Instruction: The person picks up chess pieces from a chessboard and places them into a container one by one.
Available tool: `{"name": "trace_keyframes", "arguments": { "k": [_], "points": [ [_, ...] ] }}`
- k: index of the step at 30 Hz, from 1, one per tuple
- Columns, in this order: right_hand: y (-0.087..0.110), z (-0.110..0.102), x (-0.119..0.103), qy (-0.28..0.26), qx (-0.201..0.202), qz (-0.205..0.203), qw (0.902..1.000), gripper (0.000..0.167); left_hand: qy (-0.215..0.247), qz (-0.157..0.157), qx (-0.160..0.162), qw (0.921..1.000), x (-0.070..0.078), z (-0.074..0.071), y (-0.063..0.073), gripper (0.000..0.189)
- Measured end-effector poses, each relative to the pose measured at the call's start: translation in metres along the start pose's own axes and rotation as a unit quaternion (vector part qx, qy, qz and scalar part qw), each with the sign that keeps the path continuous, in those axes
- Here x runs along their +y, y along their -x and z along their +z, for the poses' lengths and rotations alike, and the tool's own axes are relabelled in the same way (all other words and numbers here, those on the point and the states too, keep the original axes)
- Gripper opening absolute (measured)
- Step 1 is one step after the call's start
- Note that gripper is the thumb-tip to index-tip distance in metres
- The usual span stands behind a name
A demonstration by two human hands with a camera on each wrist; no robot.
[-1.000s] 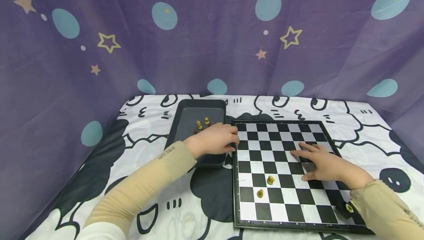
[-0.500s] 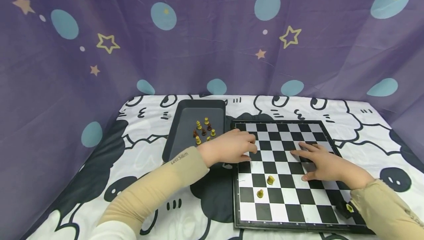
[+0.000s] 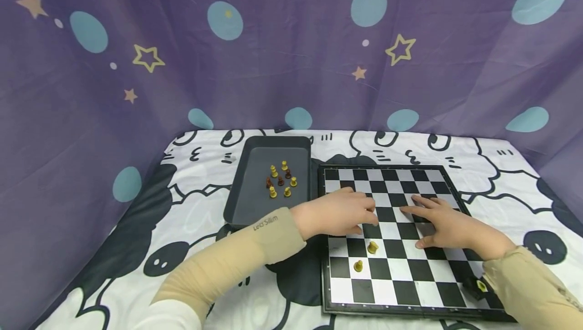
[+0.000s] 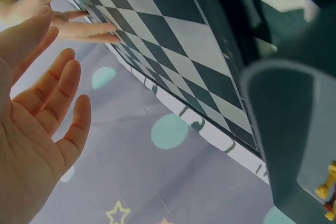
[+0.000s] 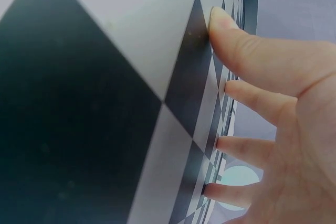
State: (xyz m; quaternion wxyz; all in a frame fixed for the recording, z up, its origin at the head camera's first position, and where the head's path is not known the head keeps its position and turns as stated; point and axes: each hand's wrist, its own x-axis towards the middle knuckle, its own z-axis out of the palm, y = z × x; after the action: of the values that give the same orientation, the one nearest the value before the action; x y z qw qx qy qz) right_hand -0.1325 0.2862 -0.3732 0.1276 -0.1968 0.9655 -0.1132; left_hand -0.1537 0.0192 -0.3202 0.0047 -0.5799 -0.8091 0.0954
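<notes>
My left hand [image 3: 339,212] hovers over the left part of the checkered chessboard [image 3: 389,229], back of the hand up. In the left wrist view, its thumb and index finger come close together while the other fingers curve loosely; I cannot tell whether a small piece is between the tips. Two yellow chess pieces stand on the near left squares: a thicker one [image 3: 372,247] and a pawn-like one [image 3: 358,265]. On the right side of the board, my right hand [image 3: 444,224] rests with fingers spread, its thumb [image 5: 226,27] and fingertips at the squares in the right wrist view.
Left of the board is a dark grey tray [image 3: 237,188] holding several yellow chess pieces [image 3: 273,192] and a few dark brown ones [image 3: 280,181]. A patterned white cloth [image 3: 205,160] covers the table. A purple curtain [image 3: 273,77] hangs behind.
My left hand has moved right and nearer, from the tray's edge to over the board, uncovering the pieces in the tray. My right hand has stayed in place.
</notes>
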Motion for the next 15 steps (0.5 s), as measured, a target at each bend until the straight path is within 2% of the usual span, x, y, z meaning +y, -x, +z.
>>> {"name": "trace_keyframes", "arguments": {
  "k": [8, 15],
  "points": [
    [0.0, -0.001, 0.0, 0.008, 0.0, -0.002, 1.0, 0.083, 0.005, 0.021, -0.021, 0.9995, 0.012, 0.004, -0.011, 0.032],
    [0.001, -0.002, 0.0, 0.009, 0.004, -0.008, 0.9999, 0.083, 0.011, 0.031, -0.036, 0.9988, 0.018, 0.008, -0.015, 0.03]
  ]
}}
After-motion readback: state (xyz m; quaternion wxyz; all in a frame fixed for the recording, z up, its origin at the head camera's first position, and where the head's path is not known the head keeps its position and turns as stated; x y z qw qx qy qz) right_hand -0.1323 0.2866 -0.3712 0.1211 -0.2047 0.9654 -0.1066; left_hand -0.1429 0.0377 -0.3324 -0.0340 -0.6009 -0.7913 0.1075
